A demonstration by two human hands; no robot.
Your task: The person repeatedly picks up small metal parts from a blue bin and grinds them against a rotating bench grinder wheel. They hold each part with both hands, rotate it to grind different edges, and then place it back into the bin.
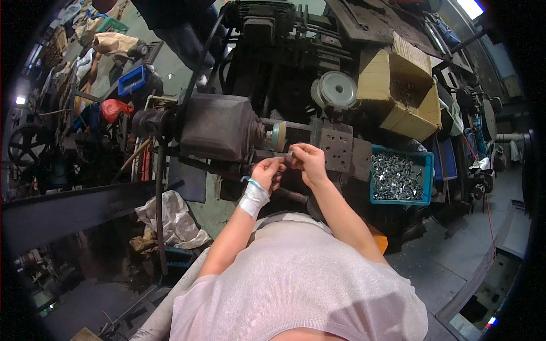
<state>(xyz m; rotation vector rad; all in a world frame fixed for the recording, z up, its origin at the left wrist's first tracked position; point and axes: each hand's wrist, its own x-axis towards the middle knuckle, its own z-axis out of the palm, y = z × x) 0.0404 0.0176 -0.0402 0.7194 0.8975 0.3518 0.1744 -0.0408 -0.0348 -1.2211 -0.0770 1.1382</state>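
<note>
My left hand (269, 172) and my right hand (309, 162) are close together in front of the machine's spindle, fingertips almost meeting. Both have their fingers pinched. A small piece at the right fingertips is too small to name, and what the left fingers hold is hidden. A white wrap (254, 200) goes round my left wrist. Just beyond the hands, a greenish and cream wheel (278, 136) sits on the spindle of the dark housing (216, 126). Right of my right hand is a metal block with several holes (336, 150).
A teal bin (429, 177) of small shiny metal parts stands to the right. Behind it is an open cardboard box (373, 75). A round metal handwheel (338, 89) rises beyond the block. At the left lie a whitish sack (173, 219) and a dark beam (85, 213).
</note>
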